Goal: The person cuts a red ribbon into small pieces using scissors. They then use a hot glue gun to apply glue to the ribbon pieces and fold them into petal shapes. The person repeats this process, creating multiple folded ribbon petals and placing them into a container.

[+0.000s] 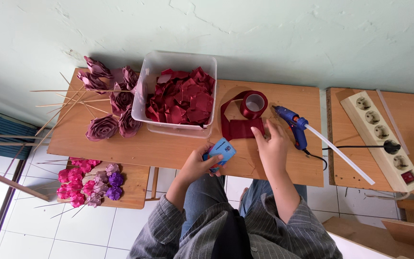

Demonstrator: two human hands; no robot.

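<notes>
My left hand [198,165] holds a small blue card [221,151] at the front edge of the wooden table [168,148]. My right hand [271,144] lies flat on the table, its fingertips pressing the loose end of a dark red satin ribbon [242,128]. The ribbon runs back to its roll [254,103], which stands just behind the hand. A blue glue gun [294,123] with a white glue stick [341,154] rests immediately right of my right hand.
A clear plastic tub [178,62] of dark red ribbon pieces sits mid-table. Maroon ribbon roses on wooden sticks [109,103] lie at the left. Pink and purple small roses [89,182] rest on a lower stool. A white power strip [384,139] lies on the right table.
</notes>
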